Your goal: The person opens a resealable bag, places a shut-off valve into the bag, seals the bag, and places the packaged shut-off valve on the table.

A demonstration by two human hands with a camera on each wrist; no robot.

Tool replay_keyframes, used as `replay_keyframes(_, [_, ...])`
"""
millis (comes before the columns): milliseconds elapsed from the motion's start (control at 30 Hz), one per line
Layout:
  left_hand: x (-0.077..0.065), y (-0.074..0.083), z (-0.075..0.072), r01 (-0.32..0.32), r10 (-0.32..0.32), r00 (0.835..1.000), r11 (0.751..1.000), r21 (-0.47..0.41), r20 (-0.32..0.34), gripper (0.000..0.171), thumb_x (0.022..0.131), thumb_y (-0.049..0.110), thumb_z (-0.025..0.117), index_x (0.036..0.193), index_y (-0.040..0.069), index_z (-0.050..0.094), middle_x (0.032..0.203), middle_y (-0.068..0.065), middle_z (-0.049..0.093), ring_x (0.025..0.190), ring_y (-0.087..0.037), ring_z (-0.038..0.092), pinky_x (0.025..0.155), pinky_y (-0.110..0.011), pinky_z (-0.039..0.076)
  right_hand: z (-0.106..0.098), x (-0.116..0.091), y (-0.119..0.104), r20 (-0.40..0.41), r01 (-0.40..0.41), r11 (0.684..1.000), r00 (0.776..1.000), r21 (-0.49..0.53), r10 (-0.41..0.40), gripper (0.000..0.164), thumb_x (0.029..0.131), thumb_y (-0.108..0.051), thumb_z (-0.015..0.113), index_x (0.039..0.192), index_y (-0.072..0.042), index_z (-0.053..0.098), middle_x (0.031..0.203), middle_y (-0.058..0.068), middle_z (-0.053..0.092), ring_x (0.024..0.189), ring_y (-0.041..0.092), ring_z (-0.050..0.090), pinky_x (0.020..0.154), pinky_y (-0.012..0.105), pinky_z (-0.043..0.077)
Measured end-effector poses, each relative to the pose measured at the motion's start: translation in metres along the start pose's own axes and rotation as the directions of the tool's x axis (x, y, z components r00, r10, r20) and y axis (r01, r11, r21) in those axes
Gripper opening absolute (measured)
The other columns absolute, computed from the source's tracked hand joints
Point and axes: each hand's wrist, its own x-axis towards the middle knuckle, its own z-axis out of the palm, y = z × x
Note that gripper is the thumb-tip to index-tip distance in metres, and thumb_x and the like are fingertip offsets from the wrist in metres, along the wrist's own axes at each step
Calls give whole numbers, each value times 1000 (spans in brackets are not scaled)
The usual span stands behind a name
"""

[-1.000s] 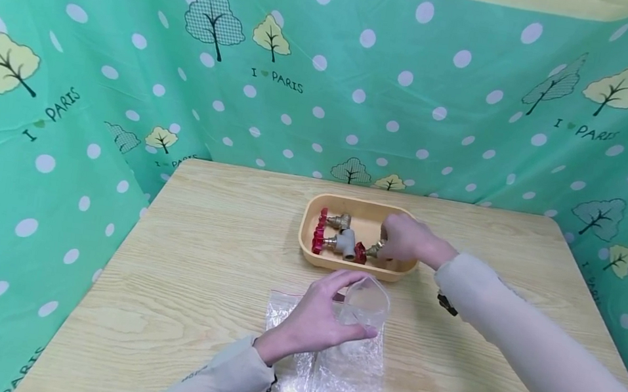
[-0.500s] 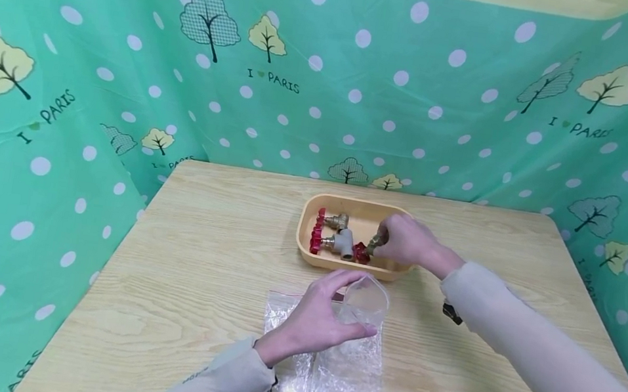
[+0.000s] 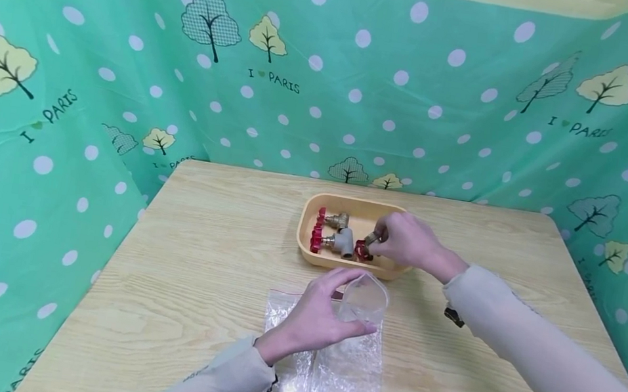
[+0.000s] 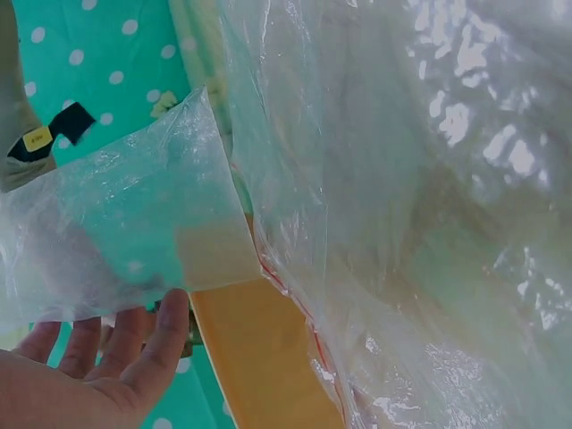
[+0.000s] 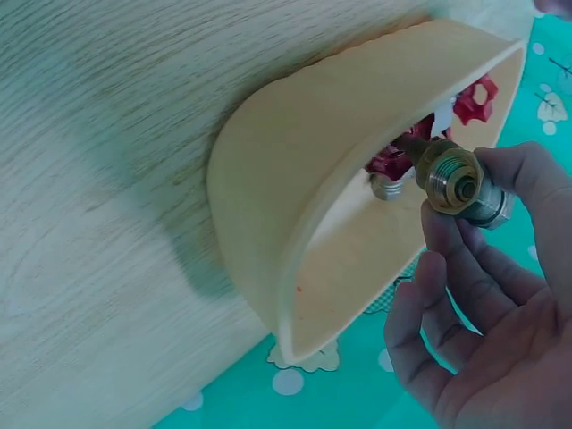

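My right hand (image 3: 406,241) pinches the brass body of a valve (image 5: 451,183) between thumb and fingers, over the right part of the tan tray (image 3: 305,221). The valve's red handwheel (image 3: 363,251) points down and left. In the tray's left half lie a brass valve (image 3: 338,221) and a grey tee-shaped valve (image 3: 345,243), both with red handwheels. Nearer the front, my left hand (image 3: 314,318) holds the mouth of a clear plastic bag (image 3: 366,295) spread wide between thumb and fingers. In the left wrist view, fingertips (image 4: 174,308) touch the bag's film.
Clear plastic with a red zip line (image 3: 284,293) lies flat on the wooden table (image 3: 179,271) under my left hand. The tray stands just behind the bag. A green dotted curtain (image 3: 276,118) hangs behind the table and along its sides.
My right hand has shifted a little left and tilted the valve, so its brass end now points more upward. The left hand and the bag have stayed in place.
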Motion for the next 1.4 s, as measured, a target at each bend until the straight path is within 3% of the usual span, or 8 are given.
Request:
replay_keyframes(300, [-1,0,1,-7,7,1000,1000,4,3,78,77,27,94,146,18,59,138,-3,64,123,-23,61,96,-45,57,-7,-6,-10,-19,-14,1000,1000,28,14,17,83,-23,84,77,-14,70,64,-2,62,53,13,51,47,28,41])
replay_keyframes(633, [0,-2,1,-1,1,1000,1000,19,-6,79,77,29,95,146,20,59,135,10,62,120,-13,60,95,-45,58,-20,-11,-18,-63,-54,997,996,56,58,21,82,-19,83,71,-13,66,60,-1,59,50,10,45,45,25,35])
replay_keyframes(967, [0,-1,0,3,-3,1000,1000,1,8,79,77,28,94,147,20,58,139,-1,63,122,-17,59,95,-47,58,-31,-19,-22,-92,-60,996,994,72,66,21,79,-20,83,68,-14,65,61,-2,59,52,11,47,46,27,36])
replay_keyframes(1200, [-1,0,1,10,-10,1000,1000,17,11,79,77,29,94,147,19,59,139,-1,63,122,-14,59,94,-35,56,-38,-28,-27,-120,-53,996,991,76,62,23,78,-20,84,67,-14,64,61,-2,59,52,11,46,46,27,36])
replay_keyframes(1400, [-1,1,1,14,-14,1000,1000,21,8,79,77,30,95,147,20,59,138,1,63,122,-16,59,94,-34,56,-45,-34,-31,-152,-1,996,988,86,14,21,78,-15,84,67,-13,66,58,-2,59,50,11,47,46,26,36])
